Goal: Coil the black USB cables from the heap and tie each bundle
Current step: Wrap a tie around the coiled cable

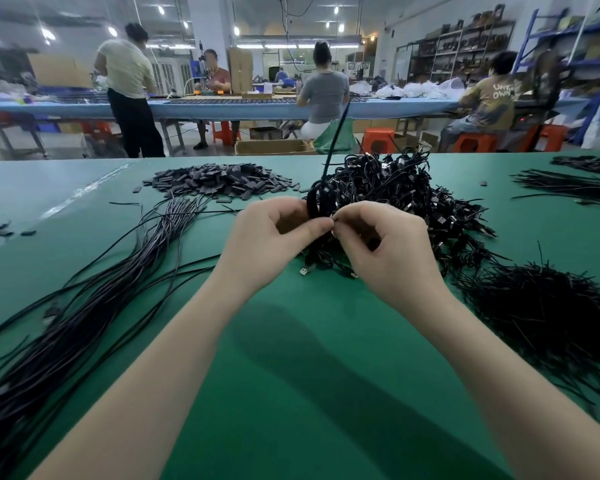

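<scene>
The coiled cable [317, 202] is a light, limp thing, and its loops will likely spring apart unless they are pinched tight together. The best hold looks to be across the gathered loops at one side, leaving the rest free for the tie. It sits raised just above the green tabletop [291, 341], between the two hands and directly in front of the big heap of finished bundles [395, 195].

The left hand [274, 237] grips the coil, fingers curled around the loops with the thumb pressing toward the middle. The right hand [385, 247] pinches something small at the coil's edge, seemingly a thin tie or the cable end; it is too small to tell which. A stiff black tail [336, 140] sticks up from the coil, so this bundle is probably mid-tying.

Loose uncoiled cables [101, 289] fan out on the tabletop well to the left of the hands. A pile of thin black ties [551, 313] lies near the right forearm, within easy reach. A mound of small dark tabs [219, 183] lies beyond the left hand.
</scene>
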The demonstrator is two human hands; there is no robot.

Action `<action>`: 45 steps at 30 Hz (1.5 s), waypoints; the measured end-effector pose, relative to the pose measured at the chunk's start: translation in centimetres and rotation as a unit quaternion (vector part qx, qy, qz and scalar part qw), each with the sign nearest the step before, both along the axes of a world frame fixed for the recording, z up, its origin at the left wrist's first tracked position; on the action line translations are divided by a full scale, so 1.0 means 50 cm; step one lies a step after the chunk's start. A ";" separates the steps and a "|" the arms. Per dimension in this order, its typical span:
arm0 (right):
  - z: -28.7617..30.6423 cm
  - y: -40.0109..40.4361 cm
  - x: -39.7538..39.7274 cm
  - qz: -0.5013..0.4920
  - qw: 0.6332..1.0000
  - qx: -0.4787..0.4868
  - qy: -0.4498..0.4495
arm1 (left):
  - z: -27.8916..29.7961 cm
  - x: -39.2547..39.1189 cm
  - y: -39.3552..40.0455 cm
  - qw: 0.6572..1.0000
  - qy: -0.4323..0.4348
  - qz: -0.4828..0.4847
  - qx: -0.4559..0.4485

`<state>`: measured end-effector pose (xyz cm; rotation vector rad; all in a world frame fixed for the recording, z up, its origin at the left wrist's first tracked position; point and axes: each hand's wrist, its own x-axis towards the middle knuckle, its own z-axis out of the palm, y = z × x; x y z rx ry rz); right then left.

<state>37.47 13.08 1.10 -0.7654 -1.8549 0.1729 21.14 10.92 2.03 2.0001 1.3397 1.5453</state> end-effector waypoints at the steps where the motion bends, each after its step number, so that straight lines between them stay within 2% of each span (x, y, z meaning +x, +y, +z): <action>1: 0.000 0.001 0.002 -0.006 0.999 0.045 -0.012 | 0.000 0.007 -0.002 0.998 -0.043 -0.012 -0.033; 3: -0.006 0.004 0.008 -0.023 0.987 0.152 -0.054 | 0.003 0.023 -0.009 0.974 -0.165 -0.048 -0.146; 4: -0.011 0.008 0.012 -0.037 0.974 0.207 -0.083 | 0.007 0.027 -0.012 0.945 -0.230 -0.073 -0.220; 6: -0.016 0.017 0.022 -0.058 0.944 0.294 -0.136 | 0.016 0.030 -0.017 0.866 -0.334 -0.126 -0.351; 7: -0.018 0.021 0.026 -0.060 0.937 0.312 -0.145 | 0.019 0.028 -0.019 0.840 -0.360 -0.142 -0.380; 8: -0.019 0.024 0.027 -0.057 0.939 0.310 -0.139 | 0.017 0.025 -0.017 0.837 -0.363 -0.147 -0.383; 10: -0.020 0.020 0.021 -0.047 0.968 0.231 -0.090 | 0.010 0.022 -0.010 0.879 -0.324 -0.123 -0.327; 12: -0.014 0.010 0.010 -0.039 0.997 0.060 -0.003 | 0.004 0.020 -0.007 0.929 -0.274 -0.076 -0.238; 13: -0.009 0.007 0.006 -0.022 0.998 -0.043 0.041 | 0.002 0.016 -0.004 0.947 -0.251 -0.053 -0.195; 14: -0.005 0.006 0.001 0.011 0.986 -0.144 0.087 | 0.000 0.011 -0.002 0.962 -0.225 -0.033 -0.154; 16: 0.002 0.005 -0.003 0.088 0.938 -0.293 0.161 | 0.000 0.001 0.002 0.981 -0.170 -0.021 -0.096; 17: 0.004 0.004 -0.002 0.114 0.919 -0.333 0.176 | 0.000 -0.003 0.002 0.985 -0.148 -0.033 -0.080; 20: 0.004 0.002 -0.001 0.142 0.895 -0.375 0.196 | 0.003 -0.001 -0.006 0.991 -0.101 -0.066 -0.060; 26: 0.009 0.002 0.006 0.203 0.843 -0.436 0.242 | 0.008 -0.005 -0.006 0.993 -0.077 -0.077 -0.053; 28: 0.009 0.002 0.007 0.189 0.869 -0.396 0.230 | 0.010 -0.007 -0.008 0.994 -0.059 -0.078 -0.042; 29: 0.008 0.001 0.006 0.162 0.903 -0.341 0.206 | 0.009 -0.006 -0.008 0.994 -0.059 -0.079 -0.039; 31: 0.006 -0.001 0.002 0.080 0.971 -0.177 0.136 | 0.008 0.001 -0.009 0.990 -0.102 -0.081 -0.056; 33: 0.002 -0.002 -0.001 0.016 0.997 -0.001 0.071 | 0.009 0.012 -0.013 0.972 -0.186 -0.086 -0.114; 36: -0.005 0.009 0.013 -0.015 0.981 0.192 -0.023 | 0.019 0.018 -0.019 0.924 -0.261 -0.110 -0.258; 37: -0.009 0.013 0.019 -0.021 0.965 0.253 -0.061 | 0.021 0.015 -0.019 0.894 -0.290 -0.126 -0.319; 39: -0.017 0.021 0.029 -0.021 0.931 0.344 -0.118 | 0.025 0.008 -0.019 0.812 -0.356 -0.163 -0.434; 40: -0.022 0.024 0.030 -0.018 0.923 0.359 -0.136 | 0.025 0.005 -0.018 0.785 -0.374 -0.171 -0.464; 41: -0.025 0.026 0.030 -0.017 0.922 0.356 -0.149 | 0.020 0.002 -0.015 0.778 -0.375 -0.172 -0.473; 42: -0.028 0.029 0.028 -0.018 0.927 0.339 -0.157 | 0.015 0.000 -0.012 0.788 -0.361 -0.167 -0.470; 45: -0.036 0.034 0.026 -0.018 0.960 0.240 -0.143 | 0.001 -0.004 -0.003 0.849 -0.276 -0.115 -0.436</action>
